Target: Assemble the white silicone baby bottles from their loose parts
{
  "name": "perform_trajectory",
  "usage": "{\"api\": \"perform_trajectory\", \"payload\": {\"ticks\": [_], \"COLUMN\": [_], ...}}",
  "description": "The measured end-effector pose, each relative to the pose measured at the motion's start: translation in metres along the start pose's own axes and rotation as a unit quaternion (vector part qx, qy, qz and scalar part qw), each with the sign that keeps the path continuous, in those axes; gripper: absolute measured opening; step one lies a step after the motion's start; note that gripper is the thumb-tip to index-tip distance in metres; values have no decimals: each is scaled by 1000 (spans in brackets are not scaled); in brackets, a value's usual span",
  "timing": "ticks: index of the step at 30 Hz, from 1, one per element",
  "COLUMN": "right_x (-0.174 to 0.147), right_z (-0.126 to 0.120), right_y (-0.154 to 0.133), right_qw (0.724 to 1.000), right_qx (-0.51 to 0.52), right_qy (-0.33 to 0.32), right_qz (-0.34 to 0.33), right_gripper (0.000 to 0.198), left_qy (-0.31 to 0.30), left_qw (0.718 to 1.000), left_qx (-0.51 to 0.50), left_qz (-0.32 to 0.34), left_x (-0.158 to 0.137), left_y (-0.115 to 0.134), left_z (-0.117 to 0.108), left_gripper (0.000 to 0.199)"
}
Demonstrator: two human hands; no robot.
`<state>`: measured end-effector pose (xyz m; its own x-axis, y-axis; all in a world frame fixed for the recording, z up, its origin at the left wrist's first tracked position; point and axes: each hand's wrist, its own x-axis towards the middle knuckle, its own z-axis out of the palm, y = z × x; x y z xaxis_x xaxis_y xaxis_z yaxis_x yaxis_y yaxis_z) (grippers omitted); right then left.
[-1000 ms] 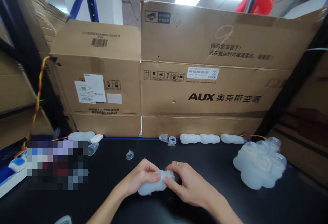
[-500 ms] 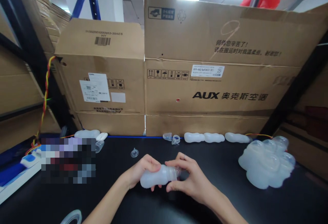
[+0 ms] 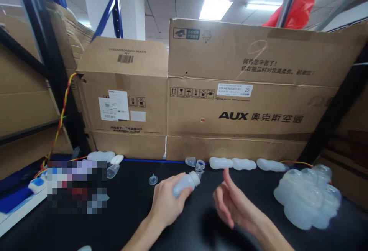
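My left hand [image 3: 169, 195] is wrapped round a small frosted feeding bottle [image 3: 184, 185], held tilted with its neck up and to the right. A collar and a clear tip show at the neck. To the right, my right hand [image 3: 234, 207] is apart from the bottle, its thumb stretched upward and its fingers loosely bent, with nothing seen in it. Beyond the bottle's tip stand a clear ring [image 3: 200, 165] and a clear cup-shaped cap [image 3: 190, 161]. A clear teat [image 3: 153, 179] rests on the black table [image 3: 129, 209] beyond my left hand.
Frosted bottles [image 3: 232, 163] lie along the back edge, before a cardboard wall [image 3: 195, 128]. At right is a heap of frosted bottles [image 3: 310, 197]. Another clear cap [image 3: 113, 171] lies at left, beside a blurred-out patch [image 3: 77, 189].
My right hand has let go of the bottle's neck and moved right. My left hand has turned the bottle's neck upward and away. The view has tilted up slightly.
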<state>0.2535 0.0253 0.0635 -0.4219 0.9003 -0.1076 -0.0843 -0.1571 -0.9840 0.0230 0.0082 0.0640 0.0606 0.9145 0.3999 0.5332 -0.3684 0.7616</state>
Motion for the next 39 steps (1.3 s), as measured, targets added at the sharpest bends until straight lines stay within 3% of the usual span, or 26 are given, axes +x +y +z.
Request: {"api": "perform_trajectory", "payload": {"ticks": [2,3,4,6,7,8,11,14,17,19,21,24,27,30,33,36,37,39], "right_x": [-2,-2,-2,0,2,4,10,14,12,9,6,3,0,-3,-5,0,4,17], "right_z": [-2,-1,2,8,12,15,21,24,21,11,-6,-38,-70,-99,-117,-113,-107,-88], "right_y": [-10,-13,-13,-9,-5,0,12,15,10,3,-4,-11,-10,-6,-7,-10,-9,-3], "right_qw": [989,981,977,978,976,972,954,948,924,889,836,761,704,641,578,509,498,510], "right_qx": [29,17,-7,-63,-90,-112,-125,-111,-134,-184,-260,-364,-450,-510,-541,-537,-536,-553], "right_qy": [70,91,88,53,54,75,180,220,270,331,406,491,530,561,591,629,625,566], "right_qz": [-130,-172,-193,-194,-191,-193,-206,-203,-234,-257,-262,-217,-143,-120,-157,-238,-273,-338], "right_gripper": [55,57,63,50,41,39,44,51,54,61,69,73,72,72,78,81,76,63], "left_qy": [-46,-99,-160,-254,-266,-248,-99,6,35,55,92,128,119,88,79,65,58,48], "left_qw": [989,972,947,904,903,921,991,992,972,962,953,927,909,906,905,911,920,944], "left_qx": [-122,-191,-250,-313,-309,-281,-91,59,120,177,251,348,400,406,395,376,355,291], "left_qz": [-70,-99,-123,-144,-134,-110,0,112,201,201,146,47,-27,-85,-138,-158,-157,-144], "left_x": [3,4,3,-1,-5,-9,-22,-27,-23,-17,-11,-3,6,15,22,24,24,24], "left_y": [-1,0,2,6,7,8,8,5,1,-5,-15,-35,-54,-66,-70,-70,-69,-66], "left_z": [2,2,3,5,7,9,21,30,28,22,13,1,-10,-18,-25,-31,-32,-33], "left_gripper": [43,49,55,62,61,56,50,62,64,65,57,46,47,49,52,47,44,36]}}
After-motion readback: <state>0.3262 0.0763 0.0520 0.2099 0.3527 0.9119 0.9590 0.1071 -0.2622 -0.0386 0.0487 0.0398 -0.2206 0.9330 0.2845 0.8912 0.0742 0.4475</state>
